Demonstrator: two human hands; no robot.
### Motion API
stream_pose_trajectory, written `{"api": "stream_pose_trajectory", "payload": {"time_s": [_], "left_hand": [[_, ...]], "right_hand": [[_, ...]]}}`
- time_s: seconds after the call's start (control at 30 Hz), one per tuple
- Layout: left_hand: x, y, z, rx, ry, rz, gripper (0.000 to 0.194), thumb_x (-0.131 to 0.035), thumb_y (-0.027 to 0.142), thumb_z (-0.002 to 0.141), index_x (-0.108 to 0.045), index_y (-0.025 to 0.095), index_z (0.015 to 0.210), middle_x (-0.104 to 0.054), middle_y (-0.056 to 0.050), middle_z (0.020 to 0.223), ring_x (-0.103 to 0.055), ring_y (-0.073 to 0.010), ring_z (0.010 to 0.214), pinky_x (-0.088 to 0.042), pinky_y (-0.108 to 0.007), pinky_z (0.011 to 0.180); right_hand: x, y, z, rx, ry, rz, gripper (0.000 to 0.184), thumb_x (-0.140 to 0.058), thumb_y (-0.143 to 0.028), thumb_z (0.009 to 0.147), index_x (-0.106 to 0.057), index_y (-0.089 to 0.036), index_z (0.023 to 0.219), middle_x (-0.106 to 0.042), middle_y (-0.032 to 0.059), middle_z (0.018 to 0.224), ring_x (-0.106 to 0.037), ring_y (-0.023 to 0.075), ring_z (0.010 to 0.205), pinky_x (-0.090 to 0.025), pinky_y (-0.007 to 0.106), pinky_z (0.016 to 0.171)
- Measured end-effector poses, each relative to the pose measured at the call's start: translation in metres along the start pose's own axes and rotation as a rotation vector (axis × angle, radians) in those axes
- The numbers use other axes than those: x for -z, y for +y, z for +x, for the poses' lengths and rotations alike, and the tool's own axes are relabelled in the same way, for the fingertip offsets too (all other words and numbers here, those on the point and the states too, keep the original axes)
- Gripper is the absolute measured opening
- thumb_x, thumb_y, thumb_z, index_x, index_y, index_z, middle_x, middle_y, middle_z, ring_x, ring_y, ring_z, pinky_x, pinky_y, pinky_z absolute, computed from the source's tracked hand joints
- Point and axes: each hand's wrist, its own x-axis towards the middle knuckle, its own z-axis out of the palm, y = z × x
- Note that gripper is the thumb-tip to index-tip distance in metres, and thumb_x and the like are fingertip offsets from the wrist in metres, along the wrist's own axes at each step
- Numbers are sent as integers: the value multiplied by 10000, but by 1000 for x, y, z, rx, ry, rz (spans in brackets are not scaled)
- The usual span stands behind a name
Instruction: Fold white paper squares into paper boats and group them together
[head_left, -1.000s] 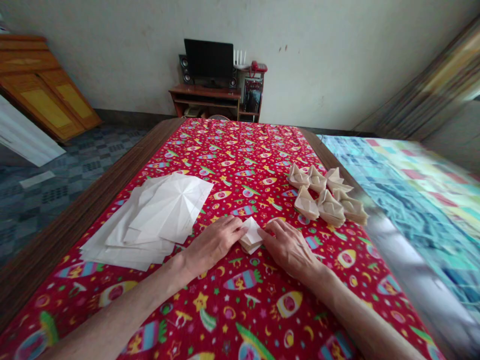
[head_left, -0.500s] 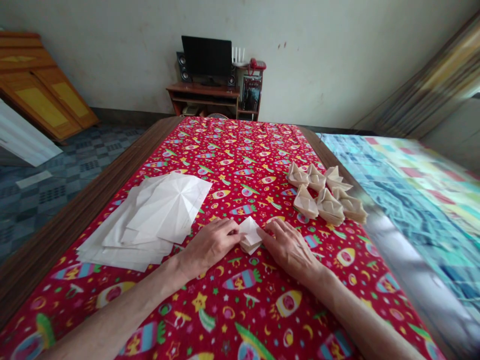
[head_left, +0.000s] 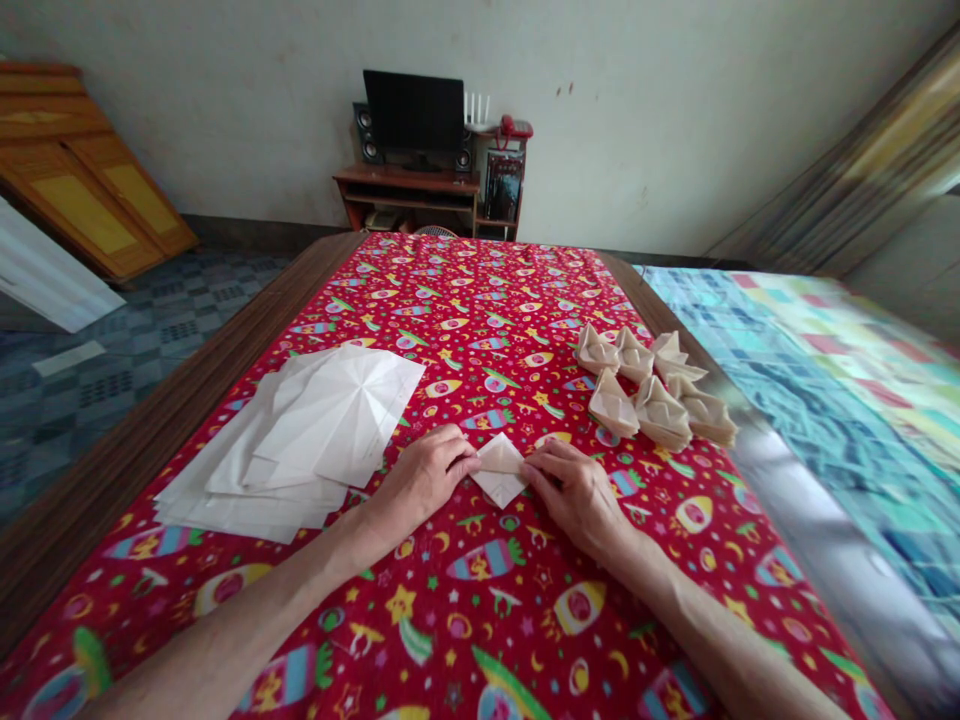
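A small square of folded white paper [head_left: 499, 482] lies on the red patterned cloth, turned so one corner points at me. My left hand [head_left: 427, 470] pinches its left corner between thumb and fingers. The right corner is pinched by my right hand [head_left: 574, 490]. Left of my hands is a fanned stack of creased white paper sheets [head_left: 300, 430], the top one showing fold lines that meet at a point. To the right stand several folded paper shapes [head_left: 660, 412] in two rows, beige and pointed.
The cloth [head_left: 487, 330] covers a table with a dark wooden edge [head_left: 247, 310]. A bed [head_left: 810, 400] adjoins it on the right. Against the far wall stands a desk [head_left: 409, 180] with a monitor [head_left: 414, 115], speakers and a red telephone [head_left: 516, 128]. A wooden cabinet [head_left: 90, 180] is at the left.
The folded paper now lies flatter and shows a plain diamond face with a crease across it; before, its layers stood apart at the lower edge. My hands have shifted only slightly.
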Motion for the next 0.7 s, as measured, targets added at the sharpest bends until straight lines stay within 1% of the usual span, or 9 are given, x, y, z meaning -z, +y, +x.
{"api": "stream_pose_trajectory", "payload": {"time_s": [0.07,0.17,0.3,0.4,0.5,0.6,0.67,0.7], "left_hand": [[1,4,1,48,-29,75,148,-567,203,890,-575,163,748,-564,-7,792,-563,-144,765,-445,-252,707],[3,9,3,91,-57,203,189,-531,258,915,-551,174,747,-558,-7,809,-558,-154,783,-431,-263,719],[4,14,5,105,-81,363,214,-497,312,931,-549,183,768,-564,-10,812,-559,-168,786,-421,-282,722],[4,15,6,104,-94,455,199,-509,321,925,-560,186,788,-577,-15,824,-564,-179,786,-415,-294,711],[5,16,6,98,-91,489,197,-520,324,921,-564,189,785,-581,-12,815,-562,-172,764,-408,-291,696],[6,16,5,82,-69,469,186,-517,329,923,-567,186,815,-574,-11,817,-549,-164,749,-407,-288,696],[6,17,6,39,-40,444,140,-507,306,930,-576,185,916,-574,-18,872,-542,-168,792,-411,-292,723],[7,18,6,-7,-30,439,130,-500,284,934,-574,193,990,-574,-22,915,-537,-173,830,-411,-297,744]], "right_hand": [[-1,-1,0,-50,15,-21,202,-491,-268,932,-616,-193,792,-577,16,779,-539,129,722,-395,231,633],[-2,-3,0,-74,28,-98,183,-502,-279,922,-578,-191,781,-569,13,771,-535,131,709,-374,234,623],[-2,-7,2,-78,29,-190,175,-491,-261,919,-548,-190,769,-571,18,780,-537,128,717,-370,229,641],[-1,-8,4,-67,13,-266,196,-478,-268,923,-543,-188,757,-574,23,764,-534,127,694,-362,232,633],[1,-9,7,-62,-39,-344,206,-484,-270,919,-544,-185,741,-582,29,751,-538,127,668,-350,236,611],[3,-9,9,-65,-79,-399,205,-493,-277,915,-550,-187,740,-591,30,747,-555,135,670,-348,241,609],[3,-9,10,-64,-85,-429,208,-494,-286,917,-552,-189,743,-593,27,742,-564,140,671,-344,248,605],[3,-9,10,-59,-84,-441,209,-493,-288,919,-552,-190,744,-594,27,743,-566,141,671,-342,250,603]]}}
